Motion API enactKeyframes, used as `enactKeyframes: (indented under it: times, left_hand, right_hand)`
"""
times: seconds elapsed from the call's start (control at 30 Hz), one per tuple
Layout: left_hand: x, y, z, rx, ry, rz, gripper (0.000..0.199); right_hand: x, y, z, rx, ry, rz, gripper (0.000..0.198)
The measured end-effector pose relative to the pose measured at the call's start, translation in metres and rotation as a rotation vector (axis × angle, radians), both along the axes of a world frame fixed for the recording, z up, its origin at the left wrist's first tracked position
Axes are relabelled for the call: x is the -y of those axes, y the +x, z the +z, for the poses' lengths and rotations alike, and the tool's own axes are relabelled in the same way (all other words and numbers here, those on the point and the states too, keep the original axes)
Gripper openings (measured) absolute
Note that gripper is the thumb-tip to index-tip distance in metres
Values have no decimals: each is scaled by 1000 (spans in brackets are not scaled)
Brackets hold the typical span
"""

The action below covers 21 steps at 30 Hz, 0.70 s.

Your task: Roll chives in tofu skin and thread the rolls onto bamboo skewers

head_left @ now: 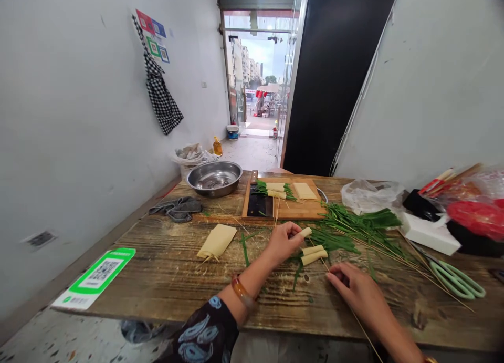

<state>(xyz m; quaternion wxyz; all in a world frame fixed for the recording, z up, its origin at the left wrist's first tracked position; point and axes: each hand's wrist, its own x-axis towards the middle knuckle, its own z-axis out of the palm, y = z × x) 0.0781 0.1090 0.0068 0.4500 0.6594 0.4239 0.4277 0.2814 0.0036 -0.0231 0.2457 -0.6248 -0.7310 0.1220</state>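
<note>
My left hand pinches a rolled pale-yellow tofu sheet between thumb and fingers. Just below it, two more tofu rolls with green chive ends sit close together by a thin bamboo skewer. My right hand has its fingers closed on that skewer, whose lower end runs down past the table edge. Whether the tip passes through the held roll is hard to make out. A stack of flat tofu sheets lies left of my left hand. Loose chives spread beyond my right hand.
A cutting board behind my hands bears a cleaver, finished rolls and tofu sheets. A steel basin and grey cloth stand left. Scissors, a white box and plastic bags are right.
</note>
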Motion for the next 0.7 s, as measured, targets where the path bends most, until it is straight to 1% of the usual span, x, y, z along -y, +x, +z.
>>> enactKeyframes:
  times: [0.1,0.17,0.27,0.33,0.43,0.57,0.7]
  left_hand:
    - [-4,-3,-7,3,15,14,11]
    - [-4,-5,-8,-3,25,20,10]
    - [-3,-6,-4,-9,39,23,9]
    - [-3,-7,0,-10,49,25,10]
    - [-5,-7,3,-10,44,21,12]
    - [-4,-7,2,-14,36,15,11]
    - [-3,-6,1,-43,51,-6,10]
  right_hand:
    - [0,-3,-4,19,-21,-48,26]
    - [-1,-3,-7,30,-23,-74,24]
    - [-2,-4,-8,29,-16,-88,24]
    - [-4,-4,-9,-13,6,-87,24]
    - [-5,-4,-11,-104,84,-55,25]
    - [1,-8,-11,-205,197,31,26]
    - [8,-12,-4,-268,234,69,25]
